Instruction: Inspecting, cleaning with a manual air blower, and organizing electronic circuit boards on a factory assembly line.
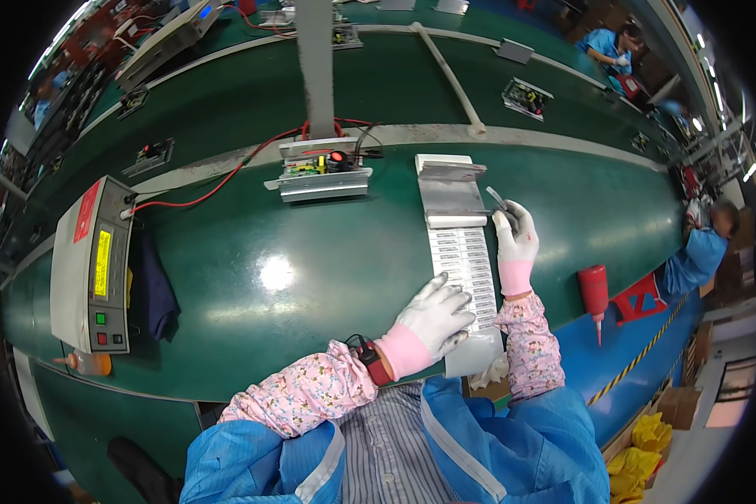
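Note:
My left hand (428, 323), in a white glove with a pink cuff, lies flat with its fingers spread on a long strip of printed labels (462, 256). The strip runs toward me from a metal label holder (452, 198) with white rolls at its far and near ends. Beside the holder, my right hand (517, 244), gloved the same way, pinches a small peeled label (496, 198) between thumb and fingers. The near end of the strip is bare, shiny backing (472, 353) by the table's front edge.
A circuit board in a metal housing (326, 172) stands by the grey post. At left is a test meter (92, 265) with a lit yellow display and red cable. A red squeeze bottle (593, 294) is at right. Beyond, a belt (395, 80) carries more boards; co-workers (701, 252) sit at right.

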A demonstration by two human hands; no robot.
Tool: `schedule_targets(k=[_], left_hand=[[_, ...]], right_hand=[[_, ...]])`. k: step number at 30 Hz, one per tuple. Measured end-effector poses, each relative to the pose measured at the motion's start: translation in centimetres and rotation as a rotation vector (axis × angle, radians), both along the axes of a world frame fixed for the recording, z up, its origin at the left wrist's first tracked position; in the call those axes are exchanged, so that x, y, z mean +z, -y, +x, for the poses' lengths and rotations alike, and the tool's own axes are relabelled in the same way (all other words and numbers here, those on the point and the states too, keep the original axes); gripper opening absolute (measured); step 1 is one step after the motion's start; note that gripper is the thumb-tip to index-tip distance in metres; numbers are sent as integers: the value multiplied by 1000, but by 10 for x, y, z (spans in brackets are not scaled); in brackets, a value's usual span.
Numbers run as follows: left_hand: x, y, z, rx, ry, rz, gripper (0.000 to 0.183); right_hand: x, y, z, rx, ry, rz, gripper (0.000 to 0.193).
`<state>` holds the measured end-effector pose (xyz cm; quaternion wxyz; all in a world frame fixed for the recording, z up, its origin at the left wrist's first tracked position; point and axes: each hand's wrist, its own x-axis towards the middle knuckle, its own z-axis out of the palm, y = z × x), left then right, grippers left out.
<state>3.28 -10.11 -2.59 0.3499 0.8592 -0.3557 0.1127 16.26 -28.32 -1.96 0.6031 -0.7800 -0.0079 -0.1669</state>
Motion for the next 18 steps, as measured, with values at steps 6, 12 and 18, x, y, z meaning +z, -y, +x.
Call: schedule_targets(k=[6, 12, 18], left_hand=[[1, 1, 0, 0, -21, -17, 32], [-1, 1, 0, 4, -17, -17, 31], [-1, 0, -1, 9, -21, -6, 32]], right_hand=[[2, 2, -1, -17, -9, 31, 21], [3, 1, -3, -19, -4, 47, 19], [6, -3, -5, -20, -12, 21, 22]])
